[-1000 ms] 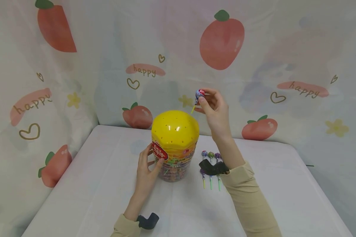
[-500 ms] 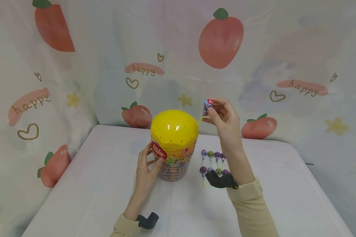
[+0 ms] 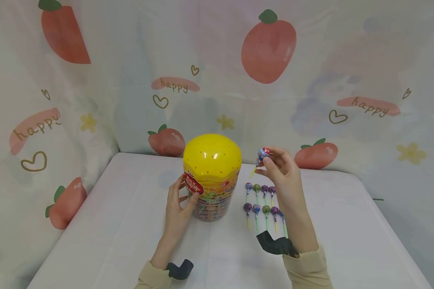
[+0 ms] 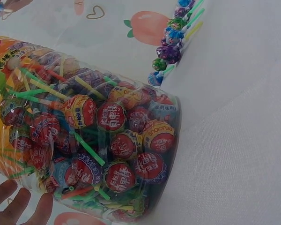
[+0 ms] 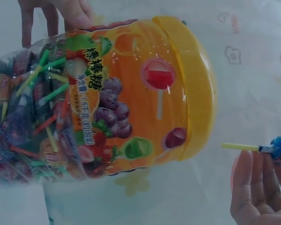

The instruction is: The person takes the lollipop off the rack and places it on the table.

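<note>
A clear plastic lollipop jar with a yellow lid stands upright on the table. My left hand holds its left side, thumb in front and fingers behind. Wrapped lollipops with coloured sticks fill the jar in the left wrist view. To the right of the lid, my right hand pinches a blue-and-red wrapped lollipop by its head, the yellow stick pointing down to the left. Below that hand lie two rows of lollipops, the upper row and the lower row; my right forearm hides their right ends.
A white cloth covers the table. Behind it and at the sides hangs a curtain printed with fruit and hearts. Black curved pieces stick out from the left wrist and the right wrist.
My right hand has moved right and down with the lollipop, from above the jar's lid to just above the laid-out rows. More of the lower row shows. My left hand stays on the jar.
</note>
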Demonstrator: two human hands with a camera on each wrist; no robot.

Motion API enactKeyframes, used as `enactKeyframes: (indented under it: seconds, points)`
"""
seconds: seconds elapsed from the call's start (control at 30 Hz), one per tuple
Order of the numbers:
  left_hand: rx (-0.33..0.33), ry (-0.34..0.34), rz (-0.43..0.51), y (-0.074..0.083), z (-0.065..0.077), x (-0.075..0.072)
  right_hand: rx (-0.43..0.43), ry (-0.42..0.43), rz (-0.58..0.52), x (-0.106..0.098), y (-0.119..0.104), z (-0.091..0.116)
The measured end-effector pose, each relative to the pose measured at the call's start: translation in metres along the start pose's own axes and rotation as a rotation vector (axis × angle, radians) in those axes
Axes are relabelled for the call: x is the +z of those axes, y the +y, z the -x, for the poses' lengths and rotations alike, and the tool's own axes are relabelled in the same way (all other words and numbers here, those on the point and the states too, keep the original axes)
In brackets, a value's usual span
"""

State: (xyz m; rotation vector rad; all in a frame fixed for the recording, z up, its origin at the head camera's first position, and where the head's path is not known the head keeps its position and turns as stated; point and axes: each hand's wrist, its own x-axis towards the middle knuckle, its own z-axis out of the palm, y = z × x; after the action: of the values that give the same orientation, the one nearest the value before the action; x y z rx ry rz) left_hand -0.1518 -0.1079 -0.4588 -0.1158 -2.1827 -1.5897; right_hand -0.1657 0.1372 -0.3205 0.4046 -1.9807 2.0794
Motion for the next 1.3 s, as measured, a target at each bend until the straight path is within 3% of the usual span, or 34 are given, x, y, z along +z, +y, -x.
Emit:
enactKeyframes:
  seconds: [0.57,0.87,1.3]
  points:
    - [0.003,-0.001,-0.005,0.001,0.000,0.000,0.203,0.115,0.000,-0.017,0.052,0.033]
    - [0.013,-0.001,-0.008,-0.002,-0.001,0.001,0.286,0.138,0.026,-0.027,0.066,0.044]
    - [0.020,-0.002,-0.007,-0.001,-0.001,0.001,0.353,0.172,-0.032,-0.047,0.084,0.054]
